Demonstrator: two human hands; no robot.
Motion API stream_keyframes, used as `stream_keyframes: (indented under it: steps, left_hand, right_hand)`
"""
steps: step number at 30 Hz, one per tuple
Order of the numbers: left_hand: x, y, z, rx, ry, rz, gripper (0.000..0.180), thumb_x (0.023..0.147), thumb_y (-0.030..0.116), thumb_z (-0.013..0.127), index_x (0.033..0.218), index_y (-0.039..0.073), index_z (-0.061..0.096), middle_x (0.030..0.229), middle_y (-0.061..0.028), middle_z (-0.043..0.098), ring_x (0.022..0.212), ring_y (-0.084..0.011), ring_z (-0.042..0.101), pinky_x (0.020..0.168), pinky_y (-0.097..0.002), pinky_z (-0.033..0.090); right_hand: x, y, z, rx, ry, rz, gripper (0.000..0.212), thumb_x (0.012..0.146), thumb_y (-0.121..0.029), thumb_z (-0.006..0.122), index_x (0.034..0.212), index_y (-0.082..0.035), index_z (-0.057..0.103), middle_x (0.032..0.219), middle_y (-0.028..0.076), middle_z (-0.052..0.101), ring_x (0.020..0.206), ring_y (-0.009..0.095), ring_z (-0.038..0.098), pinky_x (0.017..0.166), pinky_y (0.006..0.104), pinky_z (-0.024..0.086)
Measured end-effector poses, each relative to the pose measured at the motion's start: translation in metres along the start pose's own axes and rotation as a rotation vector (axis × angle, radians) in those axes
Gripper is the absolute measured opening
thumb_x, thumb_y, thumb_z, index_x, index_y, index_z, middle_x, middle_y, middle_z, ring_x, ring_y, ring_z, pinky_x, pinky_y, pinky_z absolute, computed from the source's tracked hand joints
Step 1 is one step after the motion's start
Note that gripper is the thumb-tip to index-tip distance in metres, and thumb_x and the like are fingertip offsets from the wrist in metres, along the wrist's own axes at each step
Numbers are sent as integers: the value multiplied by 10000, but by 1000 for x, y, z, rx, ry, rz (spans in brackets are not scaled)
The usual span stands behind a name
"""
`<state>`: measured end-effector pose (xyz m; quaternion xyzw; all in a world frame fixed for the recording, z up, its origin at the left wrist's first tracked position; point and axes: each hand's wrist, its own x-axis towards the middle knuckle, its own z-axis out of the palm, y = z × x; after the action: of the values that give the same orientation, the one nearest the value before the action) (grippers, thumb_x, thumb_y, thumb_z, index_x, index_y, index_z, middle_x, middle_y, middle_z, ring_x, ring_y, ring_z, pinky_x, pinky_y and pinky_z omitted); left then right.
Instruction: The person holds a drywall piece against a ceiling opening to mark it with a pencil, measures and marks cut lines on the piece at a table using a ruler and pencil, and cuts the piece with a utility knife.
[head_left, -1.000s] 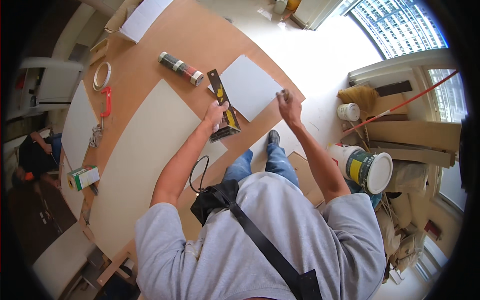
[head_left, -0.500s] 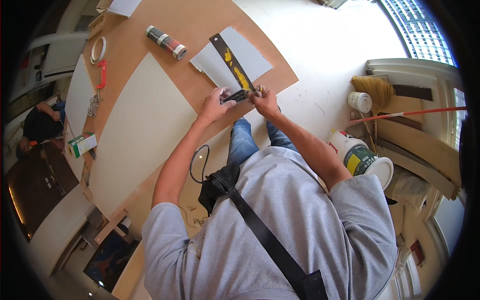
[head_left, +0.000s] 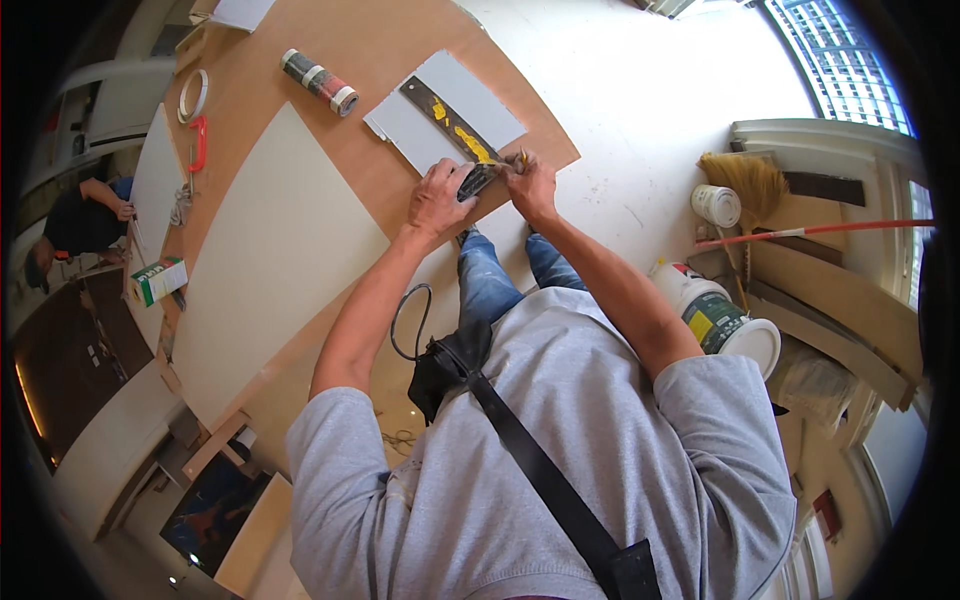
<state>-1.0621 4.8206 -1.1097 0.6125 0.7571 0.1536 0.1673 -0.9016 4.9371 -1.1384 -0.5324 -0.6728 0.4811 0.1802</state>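
Observation:
A try square [head_left: 453, 122] with a dark blade and yellow smears lies over a pale grey sheet [head_left: 477, 92]. My left hand [head_left: 437, 202] is closed around its black stock at the near edge of the brown board. Close by, at the square's corner, my right hand [head_left: 532, 186] is pinched shut. A small yellowish tip sticks up from its fingers, but I cannot make out what it belongs to. The sheet rests on the brown board [head_left: 375, 160].
A large white panel [head_left: 275, 240], a banded roll [head_left: 320, 82], a tape ring [head_left: 193, 96] and a red clamp [head_left: 199, 145] lie to the left. Another person [head_left: 80, 225] bends at far left. Buckets [head_left: 735, 325] and a broom [head_left: 745, 180] stand right.
The square and grey sheet have shifted slightly left in view. My left hand has closed further round the stock. The person at far left has changed posture.

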Motion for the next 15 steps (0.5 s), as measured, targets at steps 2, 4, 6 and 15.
stream_keyframes:
  steps: [2,4,6,15]
  left_hand:
    - [-1,0,1,-5,15,-19,646,712,226,887,1313,160,658,1144,-82,575,1105,-310,613,936,-435,557]
    - [1,-1,-1,-18,70,18,622,722,244,881,1305,165,678,1138,-84,576,1091,-305,616,933,-432,562]
    - [1,2,-2,-33,31,-2,616,727,256,878,1304,169,683,1140,-83,578,1088,-302,615,934,-431,561]
    - [-1,-3,-3,-37,-26,-20,609,722,265,882,1295,163,703,1124,-78,600,1094,-291,619,963,-424,542]
  right_hand:
    - [3,0,-2,-34,-34,12,305,832,-281,797,932,-6,710,909,219,734,887,422,696,798,481,536]
    - [5,1,-2,-69,-69,23,298,834,-277,793,937,-8,717,906,221,733,879,422,695,803,476,538]
    - [5,5,-2,-36,-39,33,306,828,-313,814,932,-29,763,839,186,741,788,331,713,749,436,547]
    - [8,-2,-7,-91,-92,80,291,818,-303,815,910,-33,758,781,159,722,701,259,677,698,407,536]
